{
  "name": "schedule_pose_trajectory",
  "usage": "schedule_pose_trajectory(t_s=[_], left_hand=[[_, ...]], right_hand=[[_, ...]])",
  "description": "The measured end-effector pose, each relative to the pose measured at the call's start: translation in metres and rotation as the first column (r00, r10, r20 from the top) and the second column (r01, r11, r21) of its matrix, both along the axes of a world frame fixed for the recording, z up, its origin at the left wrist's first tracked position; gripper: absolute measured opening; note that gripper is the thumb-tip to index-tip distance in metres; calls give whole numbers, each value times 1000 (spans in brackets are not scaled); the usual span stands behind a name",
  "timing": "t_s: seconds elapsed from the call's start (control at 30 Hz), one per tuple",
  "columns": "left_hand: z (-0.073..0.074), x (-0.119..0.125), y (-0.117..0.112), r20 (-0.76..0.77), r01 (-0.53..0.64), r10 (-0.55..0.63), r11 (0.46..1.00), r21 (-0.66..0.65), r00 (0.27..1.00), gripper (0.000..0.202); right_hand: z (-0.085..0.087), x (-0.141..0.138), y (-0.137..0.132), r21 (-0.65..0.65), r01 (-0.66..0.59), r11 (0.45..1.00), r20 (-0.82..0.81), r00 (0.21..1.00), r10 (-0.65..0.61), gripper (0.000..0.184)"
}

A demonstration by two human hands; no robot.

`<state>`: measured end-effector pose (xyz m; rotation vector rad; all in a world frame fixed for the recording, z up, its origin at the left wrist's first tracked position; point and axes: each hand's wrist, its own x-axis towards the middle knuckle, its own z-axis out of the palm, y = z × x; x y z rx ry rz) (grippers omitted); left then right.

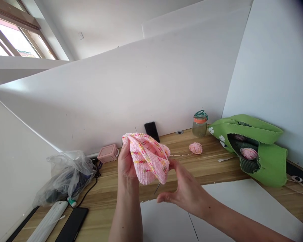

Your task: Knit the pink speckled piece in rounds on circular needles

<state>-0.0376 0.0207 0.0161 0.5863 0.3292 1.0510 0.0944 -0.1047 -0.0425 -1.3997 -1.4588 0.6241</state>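
My left hand is raised over the wooden desk and grips a pink knitted piece flecked with yellow and red, bunched over its fingers. A thin metal needle pokes out below the piece. My right hand pinches the piece's right edge with thumb and forefinger while its other fingers spread downward. A strand of yarn runs from the knitting to a small pink yarn ball lying on the desk behind.
A green felt bag with more pink yarn lies at the right. A glass jar, a dark phone leaning on the white partition, a pink box, a plastic bag, a power strip and another phone stand around.
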Motion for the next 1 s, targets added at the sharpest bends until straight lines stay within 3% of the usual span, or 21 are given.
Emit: schedule_pose_trajectory(t_s=[0.1, 0.17, 0.27, 0.37, 0.47, 0.7, 0.87, 1.0], left_hand=[[-3, 5, 0, 4, -118, 118, 990, 76, 993, 16], [-5, 7, 2, 1, -216, 219, 965, 149, 976, 19], [-7, 5, 7, -54, -340, 370, 894, 291, 927, 22], [-7, 2, 10, -147, -350, 435, 849, 396, 888, 23], [-5, -1, 7, -226, -271, 394, 861, 431, 891, 23], [-1, 1, -6, -273, -61, 192, 903, 425, 943, 26], [-2, 5, 1, -246, 63, 40, 915, 398, 968, 24], [-3, 7, 14, -239, 194, -108, 907, 374, 965, 32]], right_hand=[[-4, -5, 10, 35, -9, 999, -148, 989, 14, 51], [-1, 1, 16, 74, -70, 995, -329, 940, 91, 38], [8, 22, 19, 37, -181, 983, -535, 827, 172, 34], [21, 48, 15, -66, -263, 963, -591, 788, 175, 35], [33, 71, 7, -133, -258, 957, -506, 848, 158, 36], [61, 101, -15, -136, -78, 988, -288, 957, 35, 42], [90, 109, -31, -175, -77, 982, -104, 993, 60, 49], [108, 113, -40, -253, -109, 961, -25, 994, 106, 42]])
